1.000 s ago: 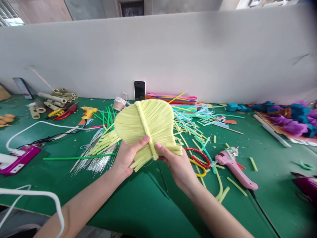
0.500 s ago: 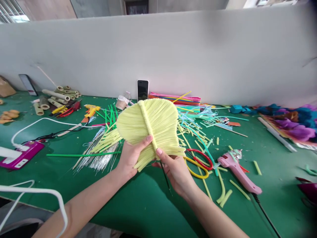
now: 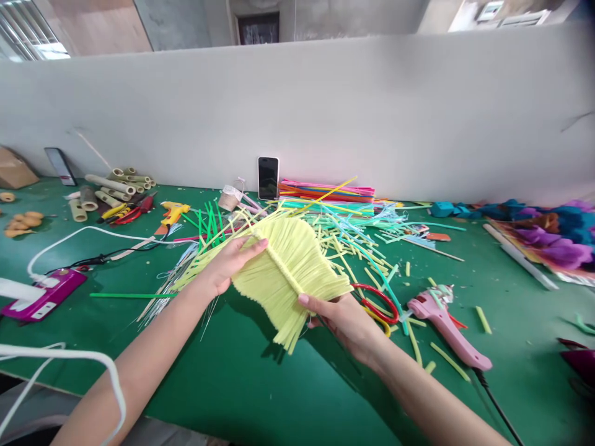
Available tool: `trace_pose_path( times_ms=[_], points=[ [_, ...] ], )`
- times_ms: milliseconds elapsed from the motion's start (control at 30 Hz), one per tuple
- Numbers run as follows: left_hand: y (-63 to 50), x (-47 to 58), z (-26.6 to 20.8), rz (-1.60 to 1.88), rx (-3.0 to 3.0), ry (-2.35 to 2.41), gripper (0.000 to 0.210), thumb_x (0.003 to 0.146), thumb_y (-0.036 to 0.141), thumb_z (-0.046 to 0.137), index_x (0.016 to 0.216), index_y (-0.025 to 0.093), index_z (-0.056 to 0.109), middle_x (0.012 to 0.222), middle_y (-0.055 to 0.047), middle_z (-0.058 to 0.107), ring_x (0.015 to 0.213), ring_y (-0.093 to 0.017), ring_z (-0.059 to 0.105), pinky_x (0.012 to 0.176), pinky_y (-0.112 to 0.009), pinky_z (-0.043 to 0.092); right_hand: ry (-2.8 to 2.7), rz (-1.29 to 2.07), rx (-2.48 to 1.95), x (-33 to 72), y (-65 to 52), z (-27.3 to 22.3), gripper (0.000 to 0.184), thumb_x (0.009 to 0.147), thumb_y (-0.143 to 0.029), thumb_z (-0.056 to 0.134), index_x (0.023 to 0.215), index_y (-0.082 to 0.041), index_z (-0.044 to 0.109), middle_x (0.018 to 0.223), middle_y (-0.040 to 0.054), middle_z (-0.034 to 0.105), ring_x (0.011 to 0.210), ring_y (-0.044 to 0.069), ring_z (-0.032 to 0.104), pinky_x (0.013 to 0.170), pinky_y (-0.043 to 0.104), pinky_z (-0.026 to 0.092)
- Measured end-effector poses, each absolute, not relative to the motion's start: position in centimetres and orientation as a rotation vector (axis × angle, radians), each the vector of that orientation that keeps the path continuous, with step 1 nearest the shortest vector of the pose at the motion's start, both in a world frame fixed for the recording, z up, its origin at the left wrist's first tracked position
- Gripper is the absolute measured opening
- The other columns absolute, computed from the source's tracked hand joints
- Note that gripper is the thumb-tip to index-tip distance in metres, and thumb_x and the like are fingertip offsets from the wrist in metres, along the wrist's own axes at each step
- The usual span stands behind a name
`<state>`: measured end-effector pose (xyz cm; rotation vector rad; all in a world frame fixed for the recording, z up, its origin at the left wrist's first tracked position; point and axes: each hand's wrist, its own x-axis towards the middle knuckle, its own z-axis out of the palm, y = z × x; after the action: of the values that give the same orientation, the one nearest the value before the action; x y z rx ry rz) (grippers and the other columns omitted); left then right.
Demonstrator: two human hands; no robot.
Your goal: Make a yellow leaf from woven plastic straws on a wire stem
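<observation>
A pale yellow leaf made of pipe cleaners (image 3: 283, 266), with a raised rib down its middle, is held between my two hands over the table. My left hand (image 3: 230, 263) grips its upper left edge, thumb lying on the rib's far end. At the near end my right hand (image 3: 341, 319) pinches the base of the rib, thumb on top and fingers underneath. A dark thin stem runs from there under the right hand, mostly hidden. Scissors with red and yellow handles (image 3: 379, 303) lie just beyond the right hand, blades covered.
Pipe cleaner offcuts (image 3: 362, 248) are strewn over the green table (image 3: 260, 396). A pink glue gun (image 3: 449, 328) lies at right, a yellow one (image 3: 174, 214) at left. A phone (image 3: 268, 178) leans on the white partition (image 3: 297, 111). A purple power strip (image 3: 46, 297) sits far left.
My left hand has moved from the leaf's lower edge up to its far left end. The leaf has tipped lower and flatter, its base swinging slightly right with my right hand.
</observation>
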<state>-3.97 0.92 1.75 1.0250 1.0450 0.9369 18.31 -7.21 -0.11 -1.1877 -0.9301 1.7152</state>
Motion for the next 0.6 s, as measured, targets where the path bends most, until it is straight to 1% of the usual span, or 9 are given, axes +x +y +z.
trace_pose_path(
  times_ms=[67, 200, 400, 600],
  points=[
    [0.9, -3.7, 1.6, 0.920, 1.002, 1.027, 0.040, 0.070, 0.044, 0.081, 0.099, 0.019, 0.072, 0.092, -0.010, 0.075, 0.080, -0.023, 0.071, 0.070, -0.033, 0.057, -0.919, 1.685, -1.202, 17.8, -7.3, -0.4, 0.051, 0.068, -0.035, 0.084, 0.114, -0.021, 0.066, 0.107, 0.0059, 0.074, 0.085, 0.019, 0.070, 0.058, 0.023, 0.053],
    [1.0, -4.4, 1.4, 0.919, 0.977, 1.035, 0.034, 0.064, 0.041, 0.085, 0.086, 0.017, 0.074, 0.084, -0.009, 0.075, 0.071, -0.023, 0.071, 0.067, -0.033, 0.057, -0.934, 1.645, -1.202, 17.4, -7.4, -0.9, 0.051, 0.068, -0.035, 0.084, 0.114, -0.020, 0.067, 0.108, 0.0066, 0.074, 0.084, 0.020, 0.069, 0.058, 0.025, 0.053],
    [1.1, -4.8, 0.4, 0.978, 0.970, 1.060, 0.030, 0.064, 0.040, 0.085, 0.076, 0.015, 0.072, 0.074, -0.006, 0.073, 0.065, -0.019, 0.069, 0.064, -0.031, 0.055, -1.042, 1.605, -1.227, 17.8, -7.4, -1.1, 0.042, 0.070, -0.036, 0.081, 0.107, -0.020, 0.071, 0.106, 0.0059, 0.074, 0.077, 0.017, 0.066, 0.055, 0.024, 0.052],
    [0.9, -4.4, 0.3, 0.981, 0.977, 1.052, 0.029, 0.064, 0.039, 0.086, 0.074, 0.016, 0.072, 0.075, -0.006, 0.074, 0.065, -0.019, 0.069, 0.064, -0.030, 0.054, -0.974, 1.619, -1.285, 18.1, -7.9, -0.9, 0.039, 0.066, -0.035, 0.084, 0.098, -0.016, 0.075, 0.091, 0.0065, 0.076, 0.066, 0.014, 0.064, 0.051, 0.022, 0.051]
  ],
)
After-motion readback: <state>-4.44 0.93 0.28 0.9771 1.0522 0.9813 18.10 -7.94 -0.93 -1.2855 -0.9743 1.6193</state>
